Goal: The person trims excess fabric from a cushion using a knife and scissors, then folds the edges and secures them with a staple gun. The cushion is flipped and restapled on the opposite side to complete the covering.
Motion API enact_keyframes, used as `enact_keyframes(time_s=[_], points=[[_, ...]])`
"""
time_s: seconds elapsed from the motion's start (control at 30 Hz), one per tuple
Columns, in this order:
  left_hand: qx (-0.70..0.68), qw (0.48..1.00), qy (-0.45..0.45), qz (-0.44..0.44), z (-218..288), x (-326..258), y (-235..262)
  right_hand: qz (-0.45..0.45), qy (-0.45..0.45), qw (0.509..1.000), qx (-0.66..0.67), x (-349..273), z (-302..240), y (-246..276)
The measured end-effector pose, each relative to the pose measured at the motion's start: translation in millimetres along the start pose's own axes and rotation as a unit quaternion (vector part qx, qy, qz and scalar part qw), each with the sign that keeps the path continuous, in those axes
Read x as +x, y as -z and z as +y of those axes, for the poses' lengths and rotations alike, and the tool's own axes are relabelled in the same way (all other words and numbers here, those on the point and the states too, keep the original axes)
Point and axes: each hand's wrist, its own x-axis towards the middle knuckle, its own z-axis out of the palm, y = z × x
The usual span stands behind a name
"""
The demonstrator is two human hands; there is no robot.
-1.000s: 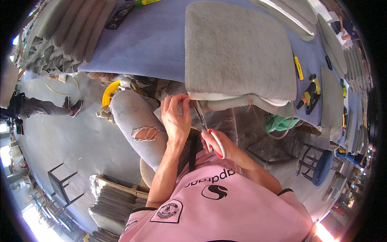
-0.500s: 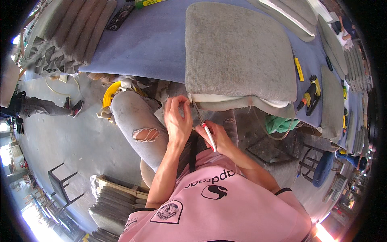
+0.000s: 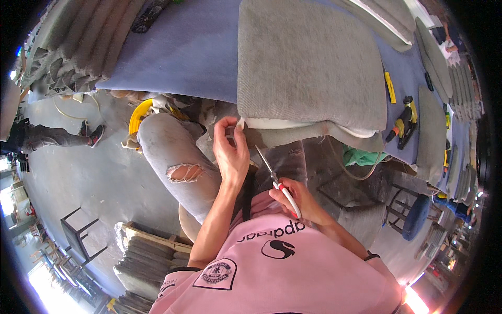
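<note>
At the middle of the head view, the left hand (image 3: 231,152) pinches the loose grey fabric (image 3: 282,137) hanging off the front edge of the cushion (image 3: 308,63), fingers pressed together on the cloth just where a white foam rim (image 3: 277,124) shows under it. Just right and lower, the right hand (image 3: 298,201) is closed round the red-and-white handles of the scissors (image 3: 277,180), blades pointing up toward the fabric and not quite touching it; whether the blades are parted I cannot tell. The fabric looks soft and limp, likely to sag unless held taut, so the pinch near the edge seems the right hold; the cushion looks bulky yet light and squashy. It lies on a blue table (image 3: 188,52) in the upper middle. At right on the table sit a yellow-black tool (image 3: 403,119) and a yellow knife (image 3: 390,87). Stacked grey pads (image 3: 73,47) fill the upper left. A knee in ripped jeans (image 3: 178,162) crowds the space below the left hand
</note>
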Motion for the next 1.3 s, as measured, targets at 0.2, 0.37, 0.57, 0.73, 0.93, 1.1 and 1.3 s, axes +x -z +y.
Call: enact_keyframes(time_s=[0.2, 0.37, 0.57, 0.73, 0.93, 1.1, 1.3], points=[[0.171, 0.979, -0.099, -0.057, 14, 20, 9, 0.036, 0.029, 0.999, 0.011, 4, 8, 9], [0.293, 0.940, -0.126, -0.125, 25, 39, 24, 0.035, 0.048, 0.998, -0.035, 9, -7, 13], [0.378, 0.867, -0.263, -0.190, 41, 53, 46, 0.024, 0.059, 0.998, -0.017, -1, -7, 17], [0.262, 0.919, -0.204, -0.213, 42, 18, 72, 0.005, 0.029, 1.000, -0.010, -12, 7, 24], [0.067, 0.995, 0.002, -0.076, -2, -14, 35, -0.081, -0.027, 0.994, -0.066, -8, 0, 2], [0.144, 0.981, -0.007, -0.129, 10, -16, 36, -0.078, -0.017, 0.986, -0.149, 10, -6, -10], [0.146, 0.978, -0.069, -0.135, 16, -16, 46, -0.103, 0.061, 0.985, 0.123, 56, 20, -63]])
